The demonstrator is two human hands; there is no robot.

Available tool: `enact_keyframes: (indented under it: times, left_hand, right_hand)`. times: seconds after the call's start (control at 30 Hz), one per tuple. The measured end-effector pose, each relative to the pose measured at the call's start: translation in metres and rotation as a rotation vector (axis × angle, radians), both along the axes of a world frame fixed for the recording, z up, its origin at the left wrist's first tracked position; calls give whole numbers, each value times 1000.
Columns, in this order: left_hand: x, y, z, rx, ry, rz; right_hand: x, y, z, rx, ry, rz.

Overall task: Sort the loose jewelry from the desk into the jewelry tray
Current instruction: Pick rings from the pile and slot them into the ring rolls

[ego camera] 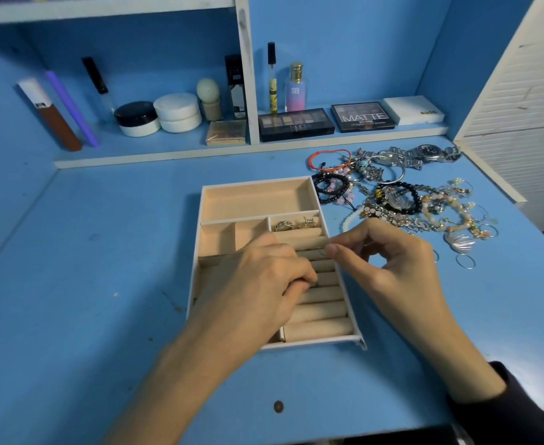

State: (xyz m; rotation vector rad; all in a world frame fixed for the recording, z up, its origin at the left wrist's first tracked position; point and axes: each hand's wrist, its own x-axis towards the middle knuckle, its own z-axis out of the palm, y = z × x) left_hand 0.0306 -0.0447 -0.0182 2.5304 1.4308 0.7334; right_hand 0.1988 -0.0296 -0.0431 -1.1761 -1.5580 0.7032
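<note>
A beige jewelry tray with a white rim lies in the middle of the blue desk. Two rings sit in the top slots of its ring-roll section. My right hand pinches a thin silver ring between thumb and forefinger over the ring rolls. My left hand rests on the tray with its fingers curled against the rolls; a small dark item shows at its fingertips, too hidden to identify. A pile of loose jewelry lies to the tray's right: bead bracelets, bangles, watches, hoop earrings.
A low shelf at the back holds makeup palettes, cream jars, bottles and tubes. A white slatted panel borders the desk on the right. A red cord bracelet and watches lie nearest the shelf.
</note>
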Motion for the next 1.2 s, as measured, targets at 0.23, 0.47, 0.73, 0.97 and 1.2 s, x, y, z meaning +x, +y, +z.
enact_keyframes:
  times: [0.23, 0.47, 0.73, 0.97, 1.2]
  left_hand:
    - [1, 3, -1, 5, 46, -50]
    - [1, 7, 10, -120, 94, -47]
    - [-13, 35, -6, -91, -352, 166]
    - [-17, 40, -14, -127, -552, 199]
    - [-17, 38, -13, -159, -506, 168]
  right_hand:
    - [0, 0, 0, -7, -1, -4]
    - [3, -2, 0, 10, -8, 7]
    - [10, -6, 0, 72, -164, 97]
    - [14, -9, -2, 169, -442, 123]
    - [18, -8, 4, 130, -592, 154]
